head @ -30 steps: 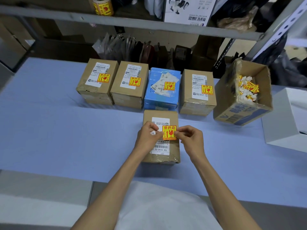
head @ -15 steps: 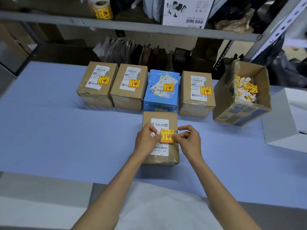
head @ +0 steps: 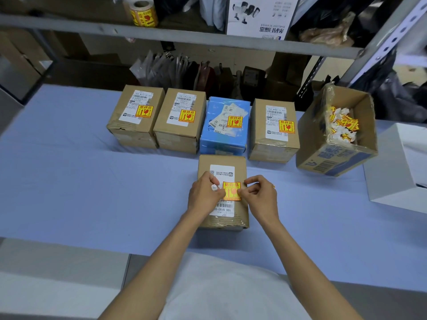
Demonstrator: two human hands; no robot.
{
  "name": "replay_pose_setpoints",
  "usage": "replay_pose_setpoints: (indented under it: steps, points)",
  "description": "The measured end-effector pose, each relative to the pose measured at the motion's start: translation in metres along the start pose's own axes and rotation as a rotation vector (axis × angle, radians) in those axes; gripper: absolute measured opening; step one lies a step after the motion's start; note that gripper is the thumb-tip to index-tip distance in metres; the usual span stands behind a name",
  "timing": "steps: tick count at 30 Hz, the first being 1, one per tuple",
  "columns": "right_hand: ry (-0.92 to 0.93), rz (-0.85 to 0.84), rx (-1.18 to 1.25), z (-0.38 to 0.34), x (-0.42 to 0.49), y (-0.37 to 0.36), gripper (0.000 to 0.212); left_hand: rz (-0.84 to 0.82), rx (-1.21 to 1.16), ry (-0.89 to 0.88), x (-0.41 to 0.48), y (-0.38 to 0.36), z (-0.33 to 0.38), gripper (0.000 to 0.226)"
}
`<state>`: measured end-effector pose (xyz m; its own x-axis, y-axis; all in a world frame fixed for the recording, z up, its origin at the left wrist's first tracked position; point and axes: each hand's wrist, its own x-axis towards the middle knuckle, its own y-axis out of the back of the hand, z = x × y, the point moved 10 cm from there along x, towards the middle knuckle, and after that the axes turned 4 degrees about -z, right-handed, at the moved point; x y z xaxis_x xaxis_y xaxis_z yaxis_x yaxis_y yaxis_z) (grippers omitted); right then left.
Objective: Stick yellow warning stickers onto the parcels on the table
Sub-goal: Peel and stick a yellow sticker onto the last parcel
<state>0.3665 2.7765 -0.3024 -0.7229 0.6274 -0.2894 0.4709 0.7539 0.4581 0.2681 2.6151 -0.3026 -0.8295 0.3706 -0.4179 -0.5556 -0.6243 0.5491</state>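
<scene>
A brown cardboard parcel [head: 221, 161] lies in front of me on the blue table [head: 80, 192], white shipping label up. A yellow warning sticker [head: 231, 191] lies on that label. My left hand [head: 203, 195] pinches the sticker's left edge, and a scrap of white backing paper [head: 214, 187] sits in its fingers. My right hand [head: 261, 197] pinches the sticker's right edge. Behind stand several parcels in a row, each with a yellow sticker: two brown ones [head: 136, 118] [head: 180, 121], a blue one [head: 225, 128] and another brown one [head: 273, 132].
An open cardboard box [head: 335, 158] with loose stickers and backing scraps tilts at the right. A white box [head: 397, 172] stands at the far right edge. A sticker roll [head: 142, 11] sits on the metal shelf [head: 184, 39] above the table.
The sticker came down from just above the parcel onto its label, and both hands lowered with it. The head view tilted slightly.
</scene>
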Motion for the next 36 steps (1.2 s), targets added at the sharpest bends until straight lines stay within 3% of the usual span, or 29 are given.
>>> replay_pose_setpoints:
  steps: [6,10,13,16,18,24,27,29,32,36]
  points:
    - [0.002,-0.015,-0.097,-0.002,0.003,-0.006,0.018,-0.016,0.052,-0.004,0.000,-0.002,0.004,0.021]
    - [0.027,-0.007,-0.351,-0.009,0.004,0.002,0.019,-0.048,0.097,-0.058,0.002,-0.001,0.011,0.018]
    - [0.124,-0.012,-0.273,-0.016,0.009,0.006,0.015,-0.071,0.174,-0.182,0.003,0.004,0.020,0.019]
    - [0.199,-0.133,-0.235,-0.021,0.008,-0.007,0.021,-0.149,0.258,-0.260,0.001,0.001,0.025,0.021]
    - [0.226,-0.193,-0.305,-0.019,0.007,-0.016,0.025,-0.144,0.278,-0.258,0.002,0.004,0.022,0.020]
    - [0.230,-0.059,-0.338,-0.011,0.014,0.005,0.015,-0.096,0.260,-0.203,0.007,0.016,0.015,0.025]
    - [0.289,-0.130,-0.346,-0.023,0.005,-0.011,0.033,-0.088,0.279,-0.209,0.000,0.010,0.021,0.038]
    - [0.325,-0.173,-0.426,-0.030,0.000,-0.020,0.039,-0.076,0.319,-0.217,0.002,0.010,0.025,0.035]
    - [0.338,-0.213,-0.531,-0.031,0.000,-0.022,0.033,-0.098,0.391,-0.204,0.007,0.011,0.027,0.027]
    - [0.243,-0.137,-0.373,-0.024,0.008,-0.012,0.022,-0.121,0.380,-0.149,0.017,0.010,0.024,0.024]
